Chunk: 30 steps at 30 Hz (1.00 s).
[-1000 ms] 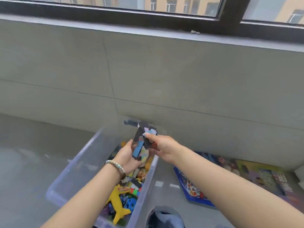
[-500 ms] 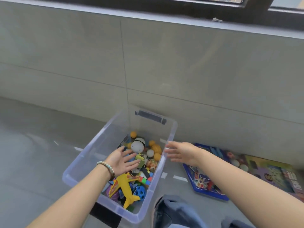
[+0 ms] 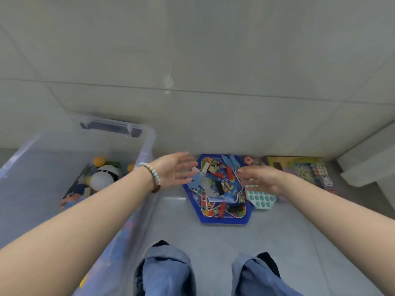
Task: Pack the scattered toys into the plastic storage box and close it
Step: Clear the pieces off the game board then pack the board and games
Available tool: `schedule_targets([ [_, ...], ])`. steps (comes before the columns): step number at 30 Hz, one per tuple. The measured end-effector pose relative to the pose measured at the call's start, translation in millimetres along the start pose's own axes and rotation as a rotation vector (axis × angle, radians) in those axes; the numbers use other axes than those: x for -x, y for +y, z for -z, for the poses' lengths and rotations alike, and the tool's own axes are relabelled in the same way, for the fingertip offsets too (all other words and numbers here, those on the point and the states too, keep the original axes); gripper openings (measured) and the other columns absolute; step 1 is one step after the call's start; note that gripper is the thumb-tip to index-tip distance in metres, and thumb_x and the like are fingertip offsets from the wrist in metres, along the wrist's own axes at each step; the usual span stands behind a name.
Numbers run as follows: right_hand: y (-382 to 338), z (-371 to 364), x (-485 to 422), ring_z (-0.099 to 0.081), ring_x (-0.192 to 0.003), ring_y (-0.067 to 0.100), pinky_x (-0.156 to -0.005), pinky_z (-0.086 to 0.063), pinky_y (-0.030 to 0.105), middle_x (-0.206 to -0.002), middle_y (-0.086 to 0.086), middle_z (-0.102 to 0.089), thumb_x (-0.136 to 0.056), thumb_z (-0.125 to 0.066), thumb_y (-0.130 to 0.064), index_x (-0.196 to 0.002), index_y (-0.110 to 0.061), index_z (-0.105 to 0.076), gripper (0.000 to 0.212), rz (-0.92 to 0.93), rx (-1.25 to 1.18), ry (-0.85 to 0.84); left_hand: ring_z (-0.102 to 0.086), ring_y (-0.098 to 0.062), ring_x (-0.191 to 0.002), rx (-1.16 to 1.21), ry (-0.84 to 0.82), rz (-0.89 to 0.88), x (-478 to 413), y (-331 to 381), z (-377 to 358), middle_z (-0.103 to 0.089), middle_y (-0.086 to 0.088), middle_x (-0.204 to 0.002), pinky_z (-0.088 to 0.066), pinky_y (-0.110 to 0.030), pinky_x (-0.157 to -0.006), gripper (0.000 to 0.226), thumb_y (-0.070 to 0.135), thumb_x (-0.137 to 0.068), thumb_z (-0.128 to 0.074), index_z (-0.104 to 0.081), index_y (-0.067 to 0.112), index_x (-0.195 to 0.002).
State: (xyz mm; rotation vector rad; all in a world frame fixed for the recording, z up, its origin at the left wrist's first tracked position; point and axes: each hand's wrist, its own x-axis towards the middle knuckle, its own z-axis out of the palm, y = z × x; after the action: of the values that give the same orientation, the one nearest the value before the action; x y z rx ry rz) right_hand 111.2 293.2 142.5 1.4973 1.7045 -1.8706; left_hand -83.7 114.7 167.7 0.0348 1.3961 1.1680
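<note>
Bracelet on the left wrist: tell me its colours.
The bracelet has pale cream and light turquoise beads, with a darker brown part underneath. Head view, the only one.

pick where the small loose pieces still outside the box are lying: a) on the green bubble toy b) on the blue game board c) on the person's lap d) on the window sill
b: the loose pieces lie scattered on the blue game board, which sits on the floor to the right of the plastic storage box, between the open left hand and right hand.
</note>
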Motion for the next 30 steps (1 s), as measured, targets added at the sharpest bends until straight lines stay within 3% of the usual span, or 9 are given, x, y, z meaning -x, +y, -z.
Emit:
schedule_targets([
  [4, 51.9, 16.8, -31.7, -0.061, -0.103, 0.016, -0.090, -0.050, 0.030, -0.116, 0.003, -0.065, -0.082, -0.070, -0.025, -0.121, -0.018, -0.060, 0.040, -0.040, 0.072, 0.003, -0.058, -0.019, -0.101, -0.164, 0.026, 0.125, -60.5, -41.3, -31.6, -0.060, -0.001, -0.116, -0.047, -0.034, -0.089, 0.034, 0.023, -0.096, -0.050, -0.051, 0.013, -0.128],
  [7, 86.6, 11.0, -48.5, -0.059, -0.106, 0.016, -0.083, -0.052, 0.024, -0.119, 0.000, -0.061, -0.079, -0.073, -0.022, -0.117, -0.017, -0.062, 0.040, 0.027, 0.140, 0.024, -0.056, -0.022, -0.109, -0.396, 0.066, 0.142, -96.5, -80.5, -47.5, -0.055, -0.007, -0.124, -0.049, -0.035, -0.094, 0.032, 0.018, -0.093, -0.054, -0.052, 0.014, -0.125],
  [9, 103.0, 4.8, -57.1, -0.061, -0.103, 0.018, -0.081, -0.052, 0.024, -0.117, -0.003, -0.058, -0.076, -0.076, -0.017, -0.116, -0.016, -0.062, 0.042, 0.115, 0.164, 0.059, -0.059, -0.020, -0.102, -0.675, 0.111, 0.045, -117.9, -107.6, -53.4, -0.058, -0.005, -0.121, -0.053, -0.031, -0.085, 0.036, 0.030, -0.088, -0.062, -0.054, 0.017, -0.120],
  [12, 121.5, -1.8, -69.7, -0.061, -0.085, 0.017, -0.078, -0.052, 0.027, -0.118, -0.005, -0.054, -0.073, -0.078, -0.016, -0.117, -0.020, -0.060, 0.048, 0.223, 0.283, 0.090, -0.056, -0.013, -0.090, -0.952, 0.173, -0.121, -136.1, -139.1, -60.2, -0.059, 0.002, -0.106, -0.045, -0.021, -0.070, 0.047, 0.043, -0.078, -0.070, -0.051, 0.021, -0.115],
  [18, 151.2, -12.6, -85.8, -0.053, -0.078, 0.012, -0.072, -0.045, 0.019, -0.101, -0.003, -0.055, -0.075, -0.076, -0.015, -0.105, -0.018, -0.063, 0.032, 0.341, 0.473, 0.231, -0.053, -0.012, -0.083, -1.240, 0.281, -0.301, -149.4, -159.9, -66.7, -0.057, 0.002, -0.096, -0.048, -0.024, -0.072, 0.025, 0.034, -0.082, -0.066, -0.057, 0.019, -0.099],
  [20, 153.4, -14.2, -88.1, -0.052, -0.075, 0.012, -0.066, -0.044, 0.016, -0.094, -0.004, -0.058, -0.078, -0.074, -0.018, -0.101, -0.019, -0.064, 0.025, 0.317, 0.412, 0.283, -0.054, -0.011, -0.081, -1.112, 0.277, -0.302, -150.2, -159.8, -62.9, -0.058, 0.002, -0.093, -0.046, -0.022, -0.069, 0.018, 0.029, -0.089, -0.059, -0.055, 0.016, -0.101],
  [24, 133.4, -21.7, -81.5, -0.064, -0.087, 0.016, -0.073, -0.055, 0.024, -0.097, -0.001, -0.066, -0.079, -0.074, -0.023, -0.095, -0.023, -0.064, 0.019, 0.225, -0.086, 0.286, -0.063, -0.017, -0.091, -0.322, 0.168, -0.088, -146.9, -153.5, -58.1, -0.064, -0.009, -0.115, -0.054, -0.024, -0.072, 0.018, 0.013, -0.096, -0.048, -0.043, 0.014, -0.113],
  [27, 114.2, -32.2, -71.0, -0.066, -0.081, 0.009, -0.061, -0.052, 0.012, -0.101, 0.002, -0.067, -0.081, -0.071, -0.022, -0.099, -0.023, -0.066, 0.019, 0.224, -0.178, 0.124, -0.062, -0.028, -0.100, 0.270, 0.051, 0.105, -144.3, -149.7, -62.0, -0.061, -0.013, -0.118, -0.053, -0.035, -0.080, 0.029, 0.026, -0.098, -0.041, -0.049, 0.010, -0.122],
  [30, 109.0, -27.7, -66.9, -0.066, -0.079, 0.007, -0.057, -0.051, 0.013, -0.100, -0.001, -0.068, -0.084, -0.068, -0.026, -0.095, -0.025, -0.067, 0.011, 0.207, -0.152, 0.123, -0.061, -0.030, -0.100, 0.453, 0.058, 0.197, -146.6, -145.6, -67.8, -0.062, -0.015, -0.113, -0.053, -0.040, -0.078, 0.040, 0.040, -0.098, -0.038, -0.052, 0.009, -0.119],
])
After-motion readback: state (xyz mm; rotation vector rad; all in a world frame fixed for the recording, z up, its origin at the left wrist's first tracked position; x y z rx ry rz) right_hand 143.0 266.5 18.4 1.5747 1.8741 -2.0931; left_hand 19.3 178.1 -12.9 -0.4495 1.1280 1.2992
